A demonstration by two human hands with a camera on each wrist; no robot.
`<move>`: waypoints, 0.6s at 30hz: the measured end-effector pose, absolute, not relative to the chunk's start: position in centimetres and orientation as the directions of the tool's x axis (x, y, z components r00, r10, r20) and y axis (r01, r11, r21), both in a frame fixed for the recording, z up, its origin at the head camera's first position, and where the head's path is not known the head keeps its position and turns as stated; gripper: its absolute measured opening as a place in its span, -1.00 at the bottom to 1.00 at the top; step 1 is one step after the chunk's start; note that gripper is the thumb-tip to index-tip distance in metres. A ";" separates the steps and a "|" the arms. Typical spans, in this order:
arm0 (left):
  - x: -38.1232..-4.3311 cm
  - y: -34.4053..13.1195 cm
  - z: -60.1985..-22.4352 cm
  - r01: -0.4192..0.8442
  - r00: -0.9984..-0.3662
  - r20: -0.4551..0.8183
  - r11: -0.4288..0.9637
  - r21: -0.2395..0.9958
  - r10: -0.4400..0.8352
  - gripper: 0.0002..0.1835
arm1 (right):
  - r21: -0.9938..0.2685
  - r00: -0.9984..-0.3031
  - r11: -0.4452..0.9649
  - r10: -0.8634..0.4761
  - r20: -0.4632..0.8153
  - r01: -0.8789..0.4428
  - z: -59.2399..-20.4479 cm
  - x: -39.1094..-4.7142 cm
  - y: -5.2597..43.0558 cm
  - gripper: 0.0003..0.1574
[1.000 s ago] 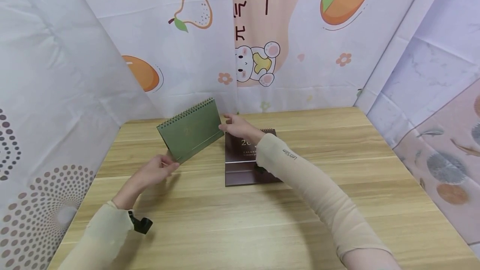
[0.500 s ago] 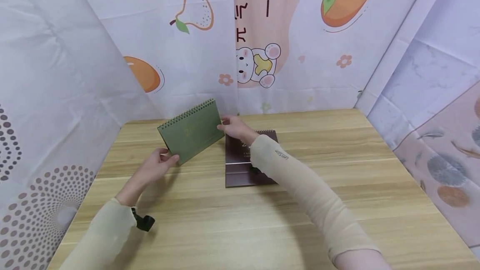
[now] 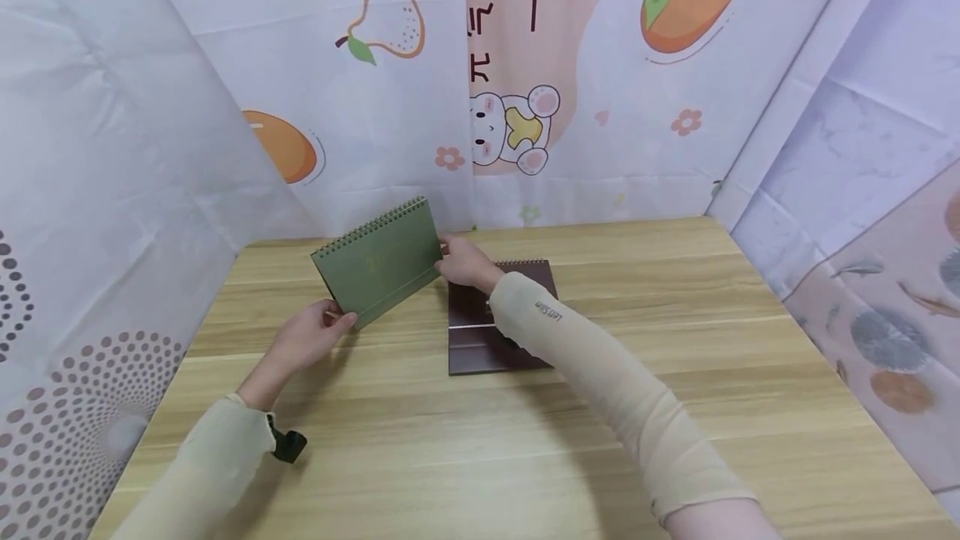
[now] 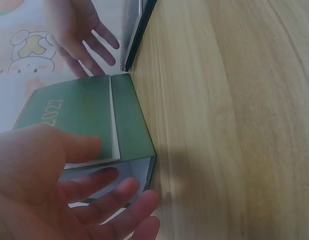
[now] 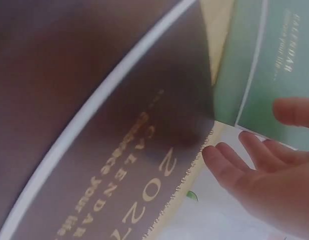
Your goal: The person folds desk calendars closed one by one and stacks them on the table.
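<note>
A green spiral-bound desk calendar (image 3: 382, 265) stands at an angle on the back left of the table, its tent-shaped side showing in the left wrist view. My left hand (image 3: 309, 342) holds its near left edge, with the thumb on the front cover and the fingers at the side opening. At the far right edge, my right hand (image 3: 467, 263) has its thumb over the cover and its fingers along the side. Beneath the right wrist stands a dark brown 2027 desk calendar (image 3: 468, 354), partly hidden by the forearm.
The wooden table (image 3: 450, 465) reaches back to a white printed curtain (image 3: 637, 132). More patterned cloth (image 3: 900, 273) hangs along the right side, and dotted cloth (image 3: 82, 407) hangs along the left.
The right hand and forearm have shifted slightly left, covering more of the brown calendar. The green calendar and left hand stay nearly where they were.
</note>
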State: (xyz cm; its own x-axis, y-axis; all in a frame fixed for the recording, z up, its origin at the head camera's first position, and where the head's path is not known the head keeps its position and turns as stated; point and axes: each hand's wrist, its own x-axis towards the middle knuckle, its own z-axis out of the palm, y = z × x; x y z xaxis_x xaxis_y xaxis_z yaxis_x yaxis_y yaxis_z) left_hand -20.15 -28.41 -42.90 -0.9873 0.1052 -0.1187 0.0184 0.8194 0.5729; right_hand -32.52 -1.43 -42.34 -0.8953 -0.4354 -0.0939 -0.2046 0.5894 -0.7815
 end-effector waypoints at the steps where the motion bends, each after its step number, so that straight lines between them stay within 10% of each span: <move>1: -20.2 -28.3 -42.9 0.021 -0.988 -0.114 0.821 0.570 0.104 -0.47 | -0.770 -0.895 0.601 -0.438 -0.090 -0.216 -42.4 -32.5 -1.5 -0.28; 18: -19.5 -29.8 -42.8 -0.029 -0.989 -0.138 0.871 0.490 0.045 -0.54 | -0.751 -0.875 0.607 -0.477 -0.083 -0.260 -42.5 -29.7 -3.0 -0.35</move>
State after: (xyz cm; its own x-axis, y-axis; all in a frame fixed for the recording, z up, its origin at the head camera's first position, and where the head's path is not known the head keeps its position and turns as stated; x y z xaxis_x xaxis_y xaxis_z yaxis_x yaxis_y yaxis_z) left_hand -19.53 -29.84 -42.77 -0.9894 0.0446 -0.1384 -0.0294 0.8711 0.4902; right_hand -29.70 -2.97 -42.52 -0.8747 -0.4774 -0.0835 -0.2598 0.6073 -0.7508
